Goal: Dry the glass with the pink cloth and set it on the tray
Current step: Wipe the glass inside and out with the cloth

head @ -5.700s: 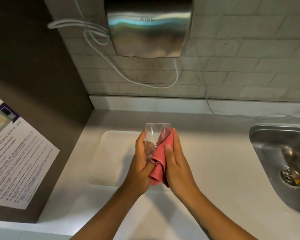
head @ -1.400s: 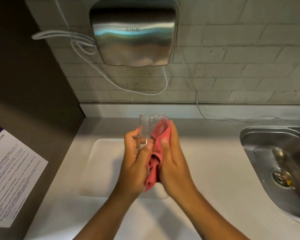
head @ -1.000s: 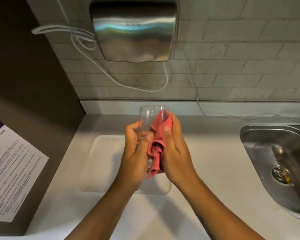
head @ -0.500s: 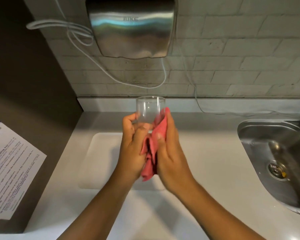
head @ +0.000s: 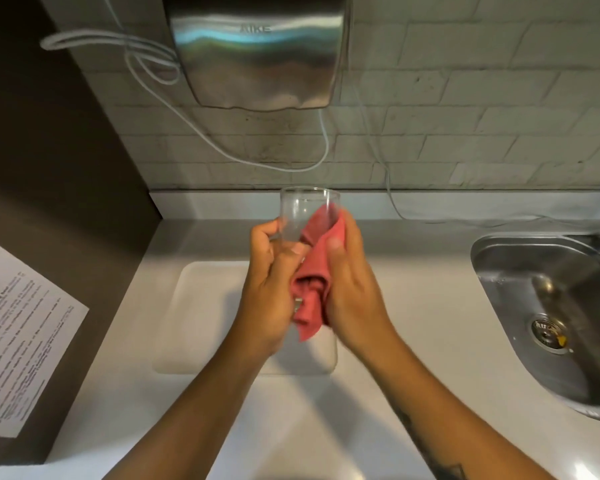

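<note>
A clear drinking glass (head: 300,211) is held upright in the air above the white tray (head: 205,306) on the counter. My left hand (head: 271,292) grips the glass around its lower part. My right hand (head: 352,289) presses the pink cloth (head: 314,271) against the right side of the glass, and the cloth's loose end hangs down between my palms. The bottom of the glass is hidden by my fingers and the cloth.
A steel sink (head: 555,313) is set into the white counter (head: 413,271) at the right. A steel hand dryer (head: 257,50) with a looped white cable (head: 146,60) hangs on the tiled wall behind. A dark box with a printed sheet (head: 21,341) stands at the left.
Both hands have stayed on the glass and cloth and rose a little above the tray. The cloth has shifted against the glass's right side as my right hand rubbed it.
</note>
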### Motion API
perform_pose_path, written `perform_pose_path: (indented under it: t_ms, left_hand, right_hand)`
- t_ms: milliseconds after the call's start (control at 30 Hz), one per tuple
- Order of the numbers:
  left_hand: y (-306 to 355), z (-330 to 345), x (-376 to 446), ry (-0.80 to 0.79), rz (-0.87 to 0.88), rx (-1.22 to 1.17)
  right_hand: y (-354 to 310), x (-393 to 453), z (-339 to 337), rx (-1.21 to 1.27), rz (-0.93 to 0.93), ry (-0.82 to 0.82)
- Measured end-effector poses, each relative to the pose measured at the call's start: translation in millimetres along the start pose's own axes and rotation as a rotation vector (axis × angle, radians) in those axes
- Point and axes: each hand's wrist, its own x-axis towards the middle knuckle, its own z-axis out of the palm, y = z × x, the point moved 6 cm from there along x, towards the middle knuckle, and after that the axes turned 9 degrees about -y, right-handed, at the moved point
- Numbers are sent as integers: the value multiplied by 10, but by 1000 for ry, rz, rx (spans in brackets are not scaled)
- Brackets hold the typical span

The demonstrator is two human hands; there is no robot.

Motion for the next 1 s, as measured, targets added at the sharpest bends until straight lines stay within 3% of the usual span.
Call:
perform_pose_path:
  t_ms: [100, 267, 500, 733, 1000]
  left_hand:
    - [-23, 44, 7, -22, -51, 0]
    - [59, -51, 42, 11, 21, -30]
    - [-60, 51, 27, -10, -81, 5]
    - [195, 96, -96, 122, 164, 443]
    - [40, 47, -47, 126, 3, 412]
  right_hand:
    - [-55, 151, -122, 2, 6, 59]
    - [71, -181, 154, -32, -30, -44]
    - [-45, 123, -127, 13, 8, 121]
    - [2, 86, -141, 44, 32, 177]
    - [74, 14, -41, 55, 62, 42]
